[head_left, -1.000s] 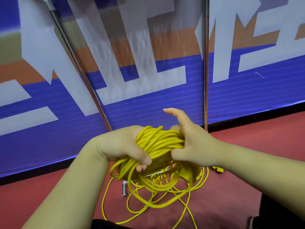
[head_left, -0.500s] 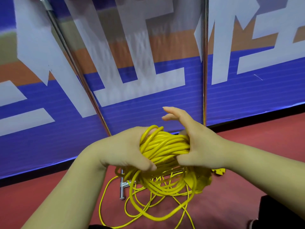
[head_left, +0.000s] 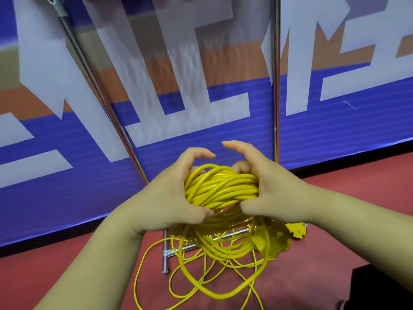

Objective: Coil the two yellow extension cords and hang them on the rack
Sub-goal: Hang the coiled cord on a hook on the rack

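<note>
Forearms reach in from the bottom edge, and dark cloth [head_left: 382, 287] shows at the lower right corner. The left hand [head_left: 167, 198] grips the left end of a thick yellow coil [head_left: 220, 189], with its thumb hooked under the strands, its fingers arched over the top and the forefinger lifted clear. The right hand [head_left: 277, 193] grips the other end, thumb pressed under the strands, forefinger raised and curved above them, the remaining fingers curled round the far side. The coil is held in the air between the 2 hands, above the red floor [head_left: 67, 276]. From its underside loose yellow loops [head_left: 201, 289] hang down and sprawl on the floor, lying across the rack's metal foot [head_left: 165, 256]. A yellow socket block [head_left: 298, 230] lies on the floor just right of the loops. Behind them a slanted pole [head_left: 96, 95] rises at the left and an upright pole [head_left: 276, 86] at the right, both in front of a blue, orange and white banner [head_left: 335, 139].
</note>
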The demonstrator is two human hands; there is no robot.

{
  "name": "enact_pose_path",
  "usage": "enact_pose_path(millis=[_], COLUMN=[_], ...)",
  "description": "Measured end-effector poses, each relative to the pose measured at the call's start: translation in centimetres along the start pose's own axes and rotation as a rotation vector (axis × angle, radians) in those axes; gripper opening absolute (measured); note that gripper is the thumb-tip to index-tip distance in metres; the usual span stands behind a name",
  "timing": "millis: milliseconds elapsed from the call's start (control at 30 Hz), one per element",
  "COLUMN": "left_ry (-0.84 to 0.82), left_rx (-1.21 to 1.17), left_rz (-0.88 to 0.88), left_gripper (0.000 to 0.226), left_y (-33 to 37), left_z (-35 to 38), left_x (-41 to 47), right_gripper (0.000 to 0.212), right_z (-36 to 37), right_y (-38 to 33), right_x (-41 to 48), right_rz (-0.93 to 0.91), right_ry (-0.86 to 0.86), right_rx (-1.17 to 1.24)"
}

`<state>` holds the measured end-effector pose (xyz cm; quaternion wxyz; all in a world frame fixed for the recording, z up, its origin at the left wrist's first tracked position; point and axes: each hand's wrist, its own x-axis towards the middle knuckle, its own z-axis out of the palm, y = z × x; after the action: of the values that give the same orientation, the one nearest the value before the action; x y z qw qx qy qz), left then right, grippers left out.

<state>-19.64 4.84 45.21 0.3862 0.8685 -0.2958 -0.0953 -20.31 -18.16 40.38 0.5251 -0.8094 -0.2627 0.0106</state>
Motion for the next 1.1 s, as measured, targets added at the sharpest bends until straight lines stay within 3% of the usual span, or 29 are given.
enact_pose_path(millis=[167, 300, 500, 767, 867, 967, 1100], left_ry=[0.141, 0.159, 0.252, 0.455, 0.519, 0.561, 0.606], left_rx=[-0.032, -0.009, -0.095, -0.414, -0.520, -0.601, -0.669], left_rz=[0.069, 0.040, 0.005, 0.138, 0.132, 0.128, 0.098], left_gripper=[0.099, 0.111, 0.103, 0.091, 0.093, 0.087, 0.081], left_y=[-0.5, -1.3, -2.4, -0.1, -0.1, 0.1, -0.2], left_z=[1.1, 2.1, 2.8, 1.8, 1.3, 0.7, 0.1], left_x=[0.5, 1.1, 2.0, 2.3, 2.4, 2.3, 2.4], right_gripper=[0.093, 0.087, 0.092, 0.092, 0.085, 0.092, 0.106], right_z=[-1.3, -2.0, -2.6, -3.7, -3.6, -3.8, -3.6], right_y=[0.1, 0.4, 0.2, -0.3, -0.5, -1.3, -1.8], right_x=[0.2, 0.0, -0.1, -0.2, -0.4, -0.4, 0.0], right_rz=[0.030, 0.057, 0.083, 0.120, 0.115, 0.065, 0.038], right_ry=[0.056, 0.133, 0.229, 0.018, -0.074, -0.144, -0.042], right_rx=[0.030, 0.097, 0.117, 0.256, 0.413, 0.402, 0.253])
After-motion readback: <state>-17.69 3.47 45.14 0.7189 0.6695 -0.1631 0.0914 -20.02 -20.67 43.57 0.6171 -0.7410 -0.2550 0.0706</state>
